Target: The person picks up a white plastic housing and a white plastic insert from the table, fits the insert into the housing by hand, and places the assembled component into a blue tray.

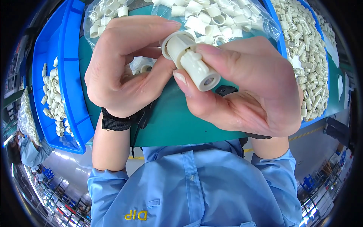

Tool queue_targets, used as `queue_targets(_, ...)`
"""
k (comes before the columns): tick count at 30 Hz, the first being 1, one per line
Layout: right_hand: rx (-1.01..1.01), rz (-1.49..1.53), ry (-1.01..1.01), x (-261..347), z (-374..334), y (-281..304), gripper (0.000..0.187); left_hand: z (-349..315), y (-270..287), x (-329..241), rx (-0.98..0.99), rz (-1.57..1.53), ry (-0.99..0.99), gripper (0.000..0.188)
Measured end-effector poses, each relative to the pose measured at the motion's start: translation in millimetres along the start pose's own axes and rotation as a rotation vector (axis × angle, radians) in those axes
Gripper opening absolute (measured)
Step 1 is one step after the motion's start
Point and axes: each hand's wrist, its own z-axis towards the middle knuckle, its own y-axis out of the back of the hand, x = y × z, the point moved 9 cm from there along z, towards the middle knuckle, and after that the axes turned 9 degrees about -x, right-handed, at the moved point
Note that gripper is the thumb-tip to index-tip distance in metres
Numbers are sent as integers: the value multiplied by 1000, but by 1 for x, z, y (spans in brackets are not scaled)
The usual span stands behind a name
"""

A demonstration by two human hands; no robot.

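In front of my chest, above the green table, my left hand (123,66) pinches a flanged white plastic sleeve (178,46) between thumb and forefinger. My right hand (253,81) grips a white plastic cylinder (197,69), its thumb on top and a finger underneath. The cylinder has a raised rib along its side and a small metallic-looking spot in its near end face. Both pieces line up end to end, tilted down toward the right. They touch or are partly fitted together; I cannot tell which.
A blue bin (70,81) at the left holds several small white parts. Clear plastic bags with white sleeves (215,19) lie across the far side. At the right, a second blue bin is heaped with small white parts (308,60). The green table (177,128) ends near my waist.
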Motion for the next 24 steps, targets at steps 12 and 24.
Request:
queue_targets(12, 16, -10, -61, -6, 4, -3, 43, 6, -7, -7, 114, 21, -106, 47)
queue_targets(24, 190, -80, -184, -8, -5, -11, 32, 11, -5, -4, 100, 20, 56, 41)
